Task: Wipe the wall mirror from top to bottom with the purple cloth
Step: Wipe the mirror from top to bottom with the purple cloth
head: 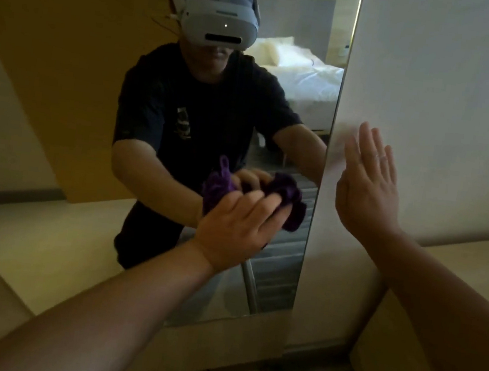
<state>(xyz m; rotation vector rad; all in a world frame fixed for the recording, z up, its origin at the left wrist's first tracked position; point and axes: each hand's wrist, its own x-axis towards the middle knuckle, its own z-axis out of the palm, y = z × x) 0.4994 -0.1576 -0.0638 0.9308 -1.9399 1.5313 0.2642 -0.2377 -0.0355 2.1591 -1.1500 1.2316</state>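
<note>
While the left hand [241,225] clutches the bunched purple cloth [293,203] and presses it to the wall mirror [77,103] near its right edge, about mid-height, the right hand [367,182] lies flat, fingers straight, on the white wall [451,72] just beside the glass. Cloth looks soft, light, floppy, likely easy to wad; best held as a ball under the palm so loose ends don't drag. Mirror is hard, smooth, probably slippery and breakable, so even pressure, no jabs. Lower glass is likely not yet wiped. Reflection shows a person in a dark shirt and a bed [308,79] with white linen behind. Pale floor [29,245] below.
</note>
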